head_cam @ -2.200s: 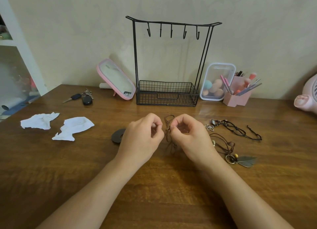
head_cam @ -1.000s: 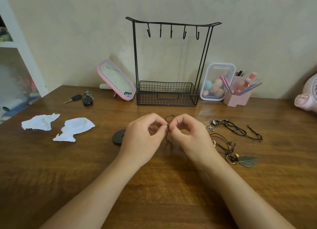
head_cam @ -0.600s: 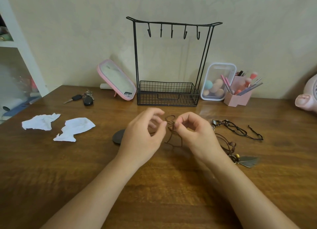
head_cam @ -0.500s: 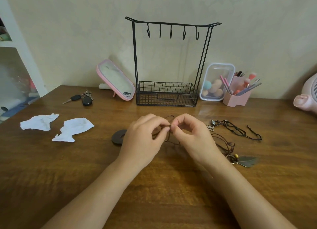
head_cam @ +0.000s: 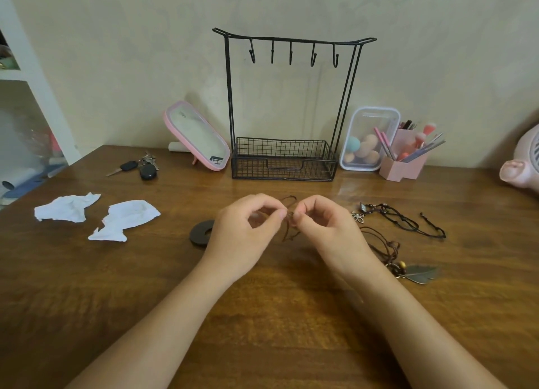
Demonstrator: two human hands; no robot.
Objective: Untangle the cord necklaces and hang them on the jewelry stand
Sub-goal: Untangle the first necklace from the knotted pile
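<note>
Two hands at work just in front of the jewelry stand [head_cam: 284, 105]: left hand [head_cam: 245, 234] and right hand [head_cam: 326, 231] each pinched narrow on the brown cord necklace [head_cam: 288, 228], fingertips almost touching over a knot, loose ends dangling toward the table [head_cam: 262, 330]. Farther right of the stand's basket, lying flat: a black cord necklace [head_cam: 405, 221] with a flower charm and, nearer, another brown cord trailing to a leaf pendant [head_cam: 421, 273]. All five hooks [head_cam: 291, 56] on the stand bare, so nothing hung yet.

Likely trouble from here: pulled the wrong way, tightened the knot rather than loosened it. Could not tell whether the pinched cord ran on under the right wrist to the leaf pendant; if so, risked dragging the pendant and fresh snarling against the black cord. Slipped easily, probably, given so thin a cord.
</note>
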